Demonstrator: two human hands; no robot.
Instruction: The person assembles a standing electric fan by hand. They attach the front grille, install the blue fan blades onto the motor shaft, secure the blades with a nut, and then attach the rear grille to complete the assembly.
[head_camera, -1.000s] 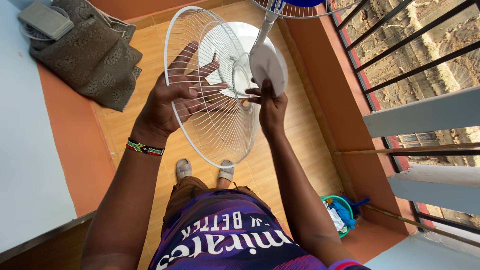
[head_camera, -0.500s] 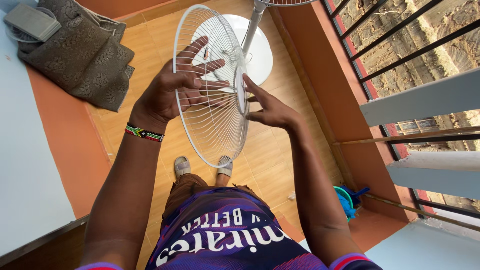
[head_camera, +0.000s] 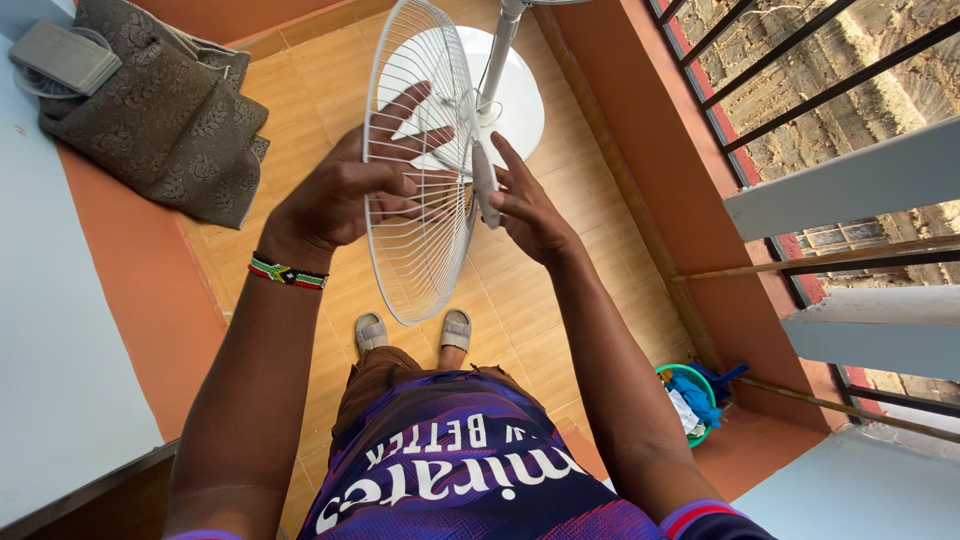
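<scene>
Wearing a purple patterned jersey (head_camera: 460, 470) with white lettering, brown shorts (head_camera: 375, 385), grey slippers (head_camera: 371, 331), and a beaded wristband (head_camera: 288, 272) on the left wrist.

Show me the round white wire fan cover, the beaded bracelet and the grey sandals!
Round white wire fan cover (head_camera: 415, 255): head view, on its lower wires.
Beaded bracelet (head_camera: 287, 272): head view, on the band at the left wrist.
Grey sandals (head_camera: 371, 330): head view, on the left one's top.

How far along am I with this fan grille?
Done: the white wire grille is off the fan and in the air. In hand: left hand spread behind it, right hand against its centre hub. Left: the stand fan behind has no grille fitted in view.
</scene>
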